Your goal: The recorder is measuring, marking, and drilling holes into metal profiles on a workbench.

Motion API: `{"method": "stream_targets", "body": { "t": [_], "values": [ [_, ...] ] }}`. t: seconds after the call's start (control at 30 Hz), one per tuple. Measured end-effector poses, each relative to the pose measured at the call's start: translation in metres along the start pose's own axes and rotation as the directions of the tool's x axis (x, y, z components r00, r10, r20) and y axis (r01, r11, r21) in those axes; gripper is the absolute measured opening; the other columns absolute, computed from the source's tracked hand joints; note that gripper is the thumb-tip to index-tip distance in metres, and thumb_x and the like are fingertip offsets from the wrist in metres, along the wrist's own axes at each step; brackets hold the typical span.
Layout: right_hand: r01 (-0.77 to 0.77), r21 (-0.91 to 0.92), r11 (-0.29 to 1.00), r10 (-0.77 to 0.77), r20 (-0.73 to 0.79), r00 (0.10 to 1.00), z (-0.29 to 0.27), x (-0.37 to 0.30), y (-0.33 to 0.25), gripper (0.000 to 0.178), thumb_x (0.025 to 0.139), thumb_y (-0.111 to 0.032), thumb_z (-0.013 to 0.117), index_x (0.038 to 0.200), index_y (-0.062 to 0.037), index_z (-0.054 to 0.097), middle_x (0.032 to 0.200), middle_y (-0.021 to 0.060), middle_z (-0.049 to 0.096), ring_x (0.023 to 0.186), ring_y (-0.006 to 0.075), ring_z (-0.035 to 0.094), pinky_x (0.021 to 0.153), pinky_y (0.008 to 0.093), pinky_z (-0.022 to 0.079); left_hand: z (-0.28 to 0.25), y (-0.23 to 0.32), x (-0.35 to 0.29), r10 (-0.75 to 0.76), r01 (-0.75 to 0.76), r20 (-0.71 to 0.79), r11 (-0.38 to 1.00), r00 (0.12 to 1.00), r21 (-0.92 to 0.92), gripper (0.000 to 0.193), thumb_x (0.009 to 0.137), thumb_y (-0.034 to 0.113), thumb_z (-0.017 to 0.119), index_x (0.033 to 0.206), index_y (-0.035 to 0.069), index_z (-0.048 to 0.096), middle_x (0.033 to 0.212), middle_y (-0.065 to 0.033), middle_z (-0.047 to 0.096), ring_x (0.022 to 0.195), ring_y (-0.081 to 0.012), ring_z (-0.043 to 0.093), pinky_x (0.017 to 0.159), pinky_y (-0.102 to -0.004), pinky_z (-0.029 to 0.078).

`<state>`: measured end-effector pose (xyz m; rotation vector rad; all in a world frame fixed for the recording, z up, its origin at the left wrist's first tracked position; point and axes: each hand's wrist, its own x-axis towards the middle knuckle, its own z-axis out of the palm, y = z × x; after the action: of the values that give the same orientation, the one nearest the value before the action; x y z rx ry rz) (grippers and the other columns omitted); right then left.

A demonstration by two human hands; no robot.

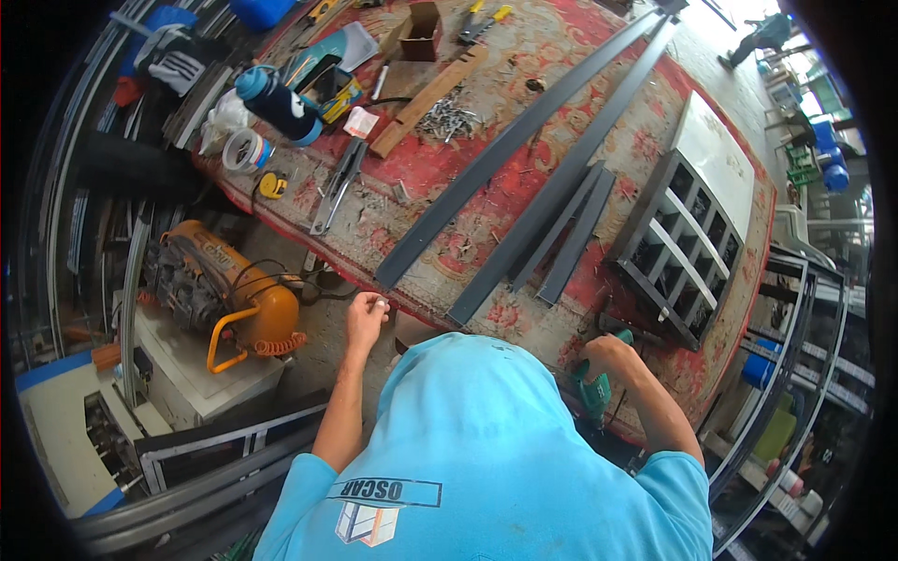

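Observation:
My right hand [608,355] is wrapped around a green power drill [593,397] at the near right edge of the table. Part of the tool is hidden by the hand and my blue shirt. Just off the table's near edge, my left hand [366,320] is raised with its fingers curled together. Something small and pale may be at its fingertips, too small to name. Ahead of me, two long dark grey metal profiles [510,171] stretch across the table. Shorter dark profiles [572,238] lie beside them, between the long ones and a dark metal frame with compartments [681,245].
The table [435,257] has a worn red floral cover. At its left are a blue bottle [278,105], a tape measure [272,185], a wooden strip [430,100] and loose screws [451,114]. An orange air compressor [267,313] stands lower left. Another person [762,35] is far right.

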<state>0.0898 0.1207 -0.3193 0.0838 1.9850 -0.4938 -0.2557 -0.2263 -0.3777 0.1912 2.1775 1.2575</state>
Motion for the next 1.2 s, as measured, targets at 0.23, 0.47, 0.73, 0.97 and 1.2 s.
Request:
{"method": "stream_targets", "body": {
  "t": [0.23, 0.47, 0.73, 0.97, 1.2],
  "values": [
    [-0.016, 0.213, 0.977, 0.007, 0.04, 0.999, -0.04, -0.003, -0.014, 0.047, 0.071, -0.03, 0.072, 0.115, -0.0148, 0.068, 0.104, 0.0154, 0.069, 0.099, 0.0323, 0.065, 0.086, 0.0407, 0.05, -0.001, -0.012, -0.004, 0.009, -0.015, -0.06, 0.995, 0.998, -0.096, 0.022, 0.095, 0.016, 0.057, 0.106, -0.003, 0.056, 0.086, -0.0101, 0.068, 0.069, -0.0126, 0.065, 0.059, -0.0253, 0.052],
    [0.015, 0.201, 0.979, 0.071, -0.414, 0.908, -0.103, 0.015, -0.027, 0.034, 0.077, -0.027, 0.069, 0.104, -0.0063, 0.069, 0.097, 0.0174, 0.068, 0.094, 0.0337, 0.065, 0.081, 0.0412, 0.051, -0.001, -0.004, -0.007, -0.08, 0.07, -0.07, 0.988, 0.994, -0.137, 0.029, 0.096, 0.025, 0.056, 0.106, -0.002, 0.057, 0.082, -0.0075, 0.067, 0.062, -0.0108, 0.061, 0.052, -0.0241, 0.046],
    [0.343, 0.253, 0.905, -0.094, -0.665, 0.741, -0.248, 0.095, -0.054, 0.019, 0.081, -0.017, 0.063, 0.09, -0.0006, 0.063, 0.079, 0.0207, 0.063, 0.077, 0.0366, 0.063, 0.068, 0.0426, 0.049, -0.005, -0.014, -0.006, -0.082, 0.08, -0.066, 0.997, 0.994, -0.023, 0.028, 0.094, 0.023, 0.06, 0.104, -0.002, 0.059, 0.083, -0.0073, 0.066, 0.06, -0.0112, 0.058, 0.055, -0.0246, 0.047],
    [0.214, 0.002, 0.977, -0.069, -0.944, 0.322, -0.35, 0.231, -0.055, 0.023, 0.083, -0.009, 0.052, 0.103, -0.0053, 0.064, 0.11, 0.0197, 0.062, 0.102, 0.0357, 0.061, 0.084, 0.0431, 0.049, 0.0, -0.019, -0.003, -0.049, 0.039, -0.047, 0.978, 0.998, -0.204, 0.019, 0.092, 0.016, 0.061, 0.1, -0.001, 0.061, 0.083, -0.0054, 0.066, 0.065, -0.0093, 0.059, 0.057, -0.0244, 0.046],
    [-0.27, -0.186, 0.945, -0.023, -0.859, 0.512, -0.373, 0.263, -0.056, 0.023, 0.082, -0.01, 0.056, 0.104, -0.0092, 0.064, 0.112, 0.0142, 0.06, 0.107, 0.0339, 0.06, 0.09, 0.0439, 0.049, 0.005, 0.003, -0.002, -0.036, 0.017, -0.06, 0.956, 0.998, -0.292, 0.016, 0.089, 0.013, 0.061, 0.098, -0.001, 0.061, 0.078, -0.0048, 0.063, 0.066, -0.0116, 0.058, 0.061, -0.0278, 0.047]
  ]
}}
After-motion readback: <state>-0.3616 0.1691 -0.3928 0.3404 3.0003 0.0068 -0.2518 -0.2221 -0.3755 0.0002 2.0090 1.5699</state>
